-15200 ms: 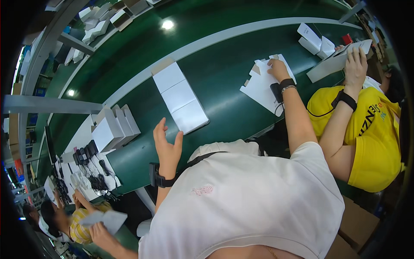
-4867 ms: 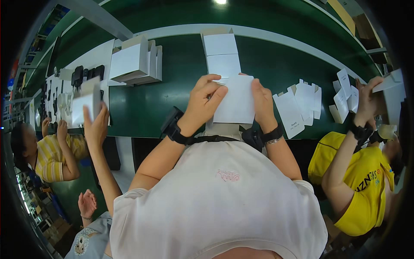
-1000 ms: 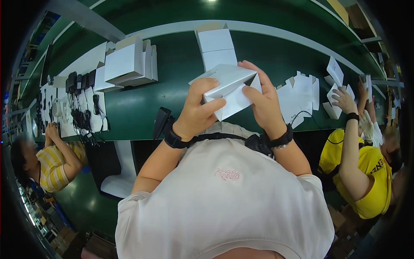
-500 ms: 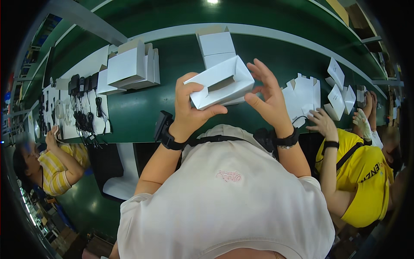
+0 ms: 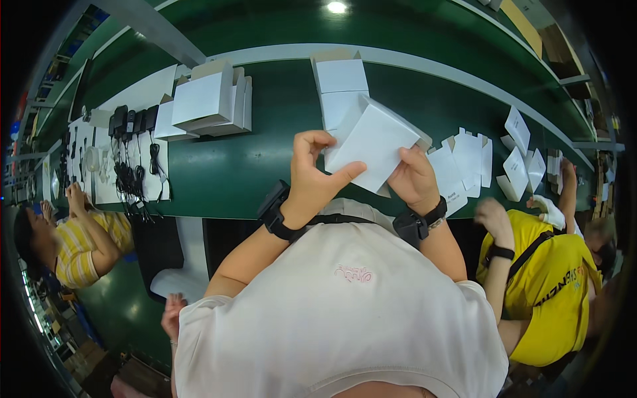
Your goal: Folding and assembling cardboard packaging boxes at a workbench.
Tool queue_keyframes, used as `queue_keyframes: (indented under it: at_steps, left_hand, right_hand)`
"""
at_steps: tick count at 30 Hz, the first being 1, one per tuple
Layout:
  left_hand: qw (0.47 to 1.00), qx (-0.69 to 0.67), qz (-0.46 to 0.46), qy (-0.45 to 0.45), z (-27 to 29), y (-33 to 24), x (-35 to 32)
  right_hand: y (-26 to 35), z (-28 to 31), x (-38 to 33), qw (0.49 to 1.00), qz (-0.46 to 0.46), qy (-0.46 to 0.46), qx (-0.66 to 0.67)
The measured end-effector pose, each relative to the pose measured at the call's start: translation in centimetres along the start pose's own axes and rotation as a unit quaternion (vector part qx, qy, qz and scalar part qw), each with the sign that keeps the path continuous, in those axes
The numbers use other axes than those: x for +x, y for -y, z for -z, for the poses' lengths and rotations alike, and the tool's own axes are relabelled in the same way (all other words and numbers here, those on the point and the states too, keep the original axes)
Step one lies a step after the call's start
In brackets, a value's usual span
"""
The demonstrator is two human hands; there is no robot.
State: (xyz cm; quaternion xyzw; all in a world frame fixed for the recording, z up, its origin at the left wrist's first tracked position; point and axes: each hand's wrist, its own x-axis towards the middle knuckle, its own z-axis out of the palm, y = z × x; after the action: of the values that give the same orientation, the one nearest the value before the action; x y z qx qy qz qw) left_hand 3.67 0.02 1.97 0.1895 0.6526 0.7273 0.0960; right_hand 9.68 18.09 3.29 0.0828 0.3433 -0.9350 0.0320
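A small white cardboard box (image 5: 377,147) is held tilted over the table in front of my chest, one broad side facing up. My left hand (image 5: 317,178) grips its left edge, with the thumb lying on the broad face. My right hand (image 5: 415,178) closes on the right end, thumb near the corner by the flap. Its other fingers are partly hidden behind the box. Just beyond stand white boxes (image 5: 342,76), partly covered by the one I hold. Flat white carton blanks (image 5: 464,159) lie to the right of my right hand.
Stacked open white boxes (image 5: 202,99) stand at the left, beside black power adapters with cables (image 5: 129,126). Folded white cartons (image 5: 517,169) sit at the right. Co-workers in yellow stripes (image 5: 93,252) and yellow (image 5: 554,285) flank me. The green table (image 5: 225,176) has a raised back rail.
The box has been turned, so its broad side now shows instead of the open slot. My right hand, apart from it before, has closed on it. The right co-worker's hand has moved toward their body.
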Motion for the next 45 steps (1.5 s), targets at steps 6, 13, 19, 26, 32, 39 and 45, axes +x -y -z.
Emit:
queue_keyframes:
  at_steps: [6,13,19,26,32,39,45]
  left_hand:
    - [0.978,0.195,-0.03,0.066,-1.6,-4.0,0.3]
    - [0.964,0.236,-0.035,0.114,-2.8,-4.6,-0.1]
    - [0.974,0.197,-0.103,0.044,-2.0,-5.5,1.0]
    - [0.975,0.187,-0.042,0.11,-2.0,-5.8,1.1]
    - [0.985,0.14,-0.01,0.098,-2.0,-5.4,1.2]
    - [0.99,0.104,-0.044,0.085,-2.0,-5.2,1.3]
    - [0.988,0.115,-0.084,0.056,-1.2,-4.2,1.1]
  right_hand:
    - [0.0,1.7,-0.4,0.993,-0.003,0.088,0.081]
    - [-0.1,2.8,1.3,0.988,-0.051,0.096,0.111]
    - [0.3,2.4,1.5,0.983,-0.063,0.062,0.158]
    - [-0.2,2.5,0.9,0.993,-0.055,0.066,0.083]
    - [0.1,2.4,0.7,0.992,-0.076,0.081,0.063]
    - [0.1,1.6,1.3,0.995,-0.089,0.022,0.028]
    - [0.5,1.9,0.7,0.995,-0.082,0.053,0.013]
